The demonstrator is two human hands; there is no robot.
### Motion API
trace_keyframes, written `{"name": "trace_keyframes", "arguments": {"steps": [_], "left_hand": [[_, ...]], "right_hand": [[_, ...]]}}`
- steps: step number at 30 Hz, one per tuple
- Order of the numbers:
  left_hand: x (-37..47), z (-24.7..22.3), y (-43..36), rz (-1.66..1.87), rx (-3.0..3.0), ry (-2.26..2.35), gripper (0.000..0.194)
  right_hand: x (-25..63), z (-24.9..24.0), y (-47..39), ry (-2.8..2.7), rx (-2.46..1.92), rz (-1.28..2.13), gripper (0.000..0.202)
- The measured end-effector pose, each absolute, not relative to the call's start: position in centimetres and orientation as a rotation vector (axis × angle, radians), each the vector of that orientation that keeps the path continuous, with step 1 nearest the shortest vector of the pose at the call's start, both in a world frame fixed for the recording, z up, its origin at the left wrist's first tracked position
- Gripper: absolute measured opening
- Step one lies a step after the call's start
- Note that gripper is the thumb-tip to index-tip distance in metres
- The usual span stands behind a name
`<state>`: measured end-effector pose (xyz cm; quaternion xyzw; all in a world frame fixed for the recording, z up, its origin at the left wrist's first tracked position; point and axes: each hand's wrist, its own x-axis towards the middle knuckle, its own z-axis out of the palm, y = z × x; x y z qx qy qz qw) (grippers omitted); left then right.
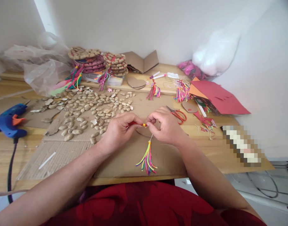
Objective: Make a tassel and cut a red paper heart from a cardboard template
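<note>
My left hand is closed, pinching a bundle of red cord whose end is bound in yellow. Most of that bundle is hidden in my fingers. Right beside it, my right hand is closed with thumb and finger pressed together at the yellow binding. A pale thread runs down from below my right fingers to a multicoloured cord tassel, which hangs or lies over the cardboard. Behind my hands, a heart-shaped cardboard piece is partly covered.
Loose peanuts spread across the left middle. A blue glue gun lies far left. Orange-handled scissors are behind my right hand. Stacked peanut pieces, more tassels, markers and red sheets line the back.
</note>
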<state>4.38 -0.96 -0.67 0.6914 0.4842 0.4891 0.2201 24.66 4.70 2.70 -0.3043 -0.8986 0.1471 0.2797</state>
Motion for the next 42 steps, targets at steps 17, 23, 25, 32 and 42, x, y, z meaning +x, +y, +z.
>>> {"name": "trace_keyframes", "arguments": {"steps": [17, 23, 25, 32, 42], "left_hand": [[4.4, 0.0, -1.1, 1.327, 2.063, 1.491, 0.020], [4.5, -0.3, -1.0, 1.311, 1.769, 1.340, 0.014], [4.6, -0.3, -1.0, 1.315, 1.618, 1.281, 0.015], [4.7, 0.1, -0.6, 1.337, 1.018, 1.126, 0.035], [4.8, 0.5, -0.5, 1.357, 0.746, 1.048, 0.039]], "right_hand": [[24.6, 2.7, 4.3, -2.273, -0.913, 0.563, 0.004], [24.2, 2.7, 3.8, -2.261, -0.844, 0.418, 0.007], [24.2, 2.7, 3.8, -2.225, -0.899, 0.486, 0.006], [24.2, 2.6, 3.4, -1.968, -1.053, 0.914, 0.021], [23.2, 2.6, 3.1, -1.961, -1.157, 1.299, 0.025]]}}
